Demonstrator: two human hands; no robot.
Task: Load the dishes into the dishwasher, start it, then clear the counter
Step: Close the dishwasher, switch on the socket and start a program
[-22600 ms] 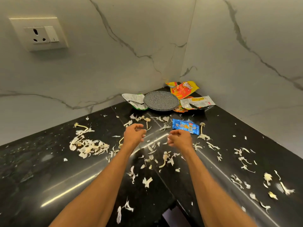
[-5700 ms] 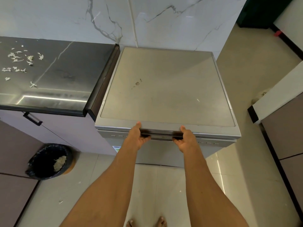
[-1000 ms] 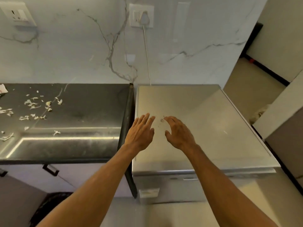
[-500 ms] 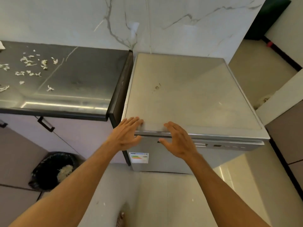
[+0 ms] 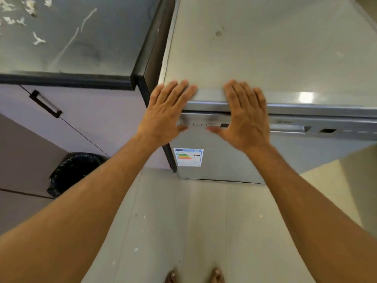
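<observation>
A grey freestanding dishwasher [image 5: 275, 48] fills the upper right, its door shut and its control strip [image 5: 326, 130] running along the front top. My left hand [image 5: 165, 113] is spread flat over the front left corner, fingers apart, holding nothing. My right hand [image 5: 244, 117] is spread flat beside it over the front edge and control strip, also with nothing in it. An energy label [image 5: 188, 157] is stuck on the door below my hands. The black counter [image 5: 71, 41] to the left carries white peel scraps [image 5: 37, 39].
A black-lined bin [image 5: 75, 170] stands on the floor at the left below lilac cabinet doors with a black handle [image 5: 46, 104]. Pale tiled floor [image 5: 204, 221] with small scraps lies in front of the dishwasher. My bare toes [image 5: 194, 276] show at the bottom edge.
My view has tilted down and moved closer to the dishwasher front. Both hands have come from above the top back to its front edge and now spread over the control strip.
</observation>
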